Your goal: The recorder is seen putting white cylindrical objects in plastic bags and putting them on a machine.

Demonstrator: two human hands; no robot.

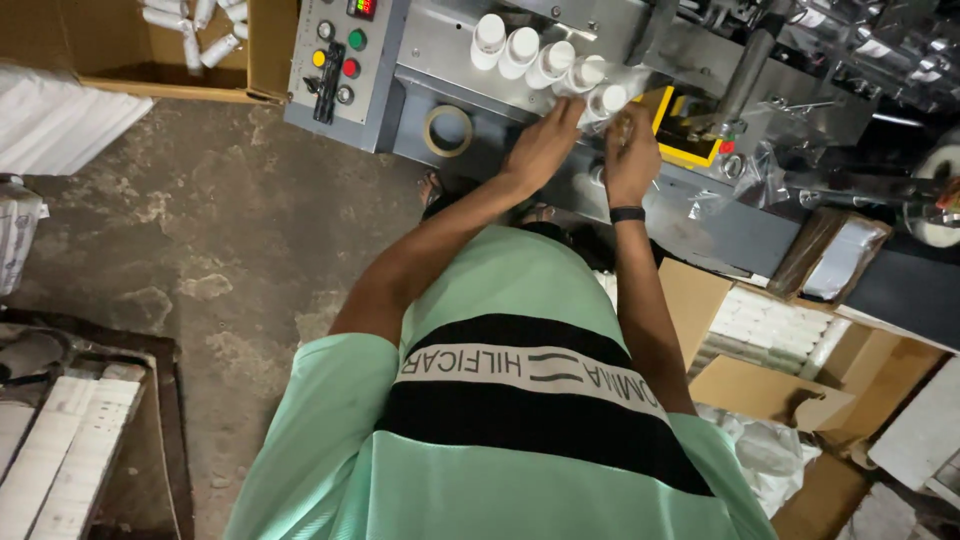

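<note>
While my left hand (543, 143) steadies the bottle row (535, 55), my right hand (630, 150) seemingly pinches one light, slick, rigid white bottle (606, 100) by its body.

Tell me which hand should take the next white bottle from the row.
Left: the left hand lies against the row of white bottles, while the right hand seems busy with the end bottle.

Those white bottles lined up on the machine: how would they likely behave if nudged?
The white bottles look tall, narrow and plastic, so probably light and easily tipped. Being round, a fallen one would likely roll. The left hand and right hand are at the row's end.
</note>
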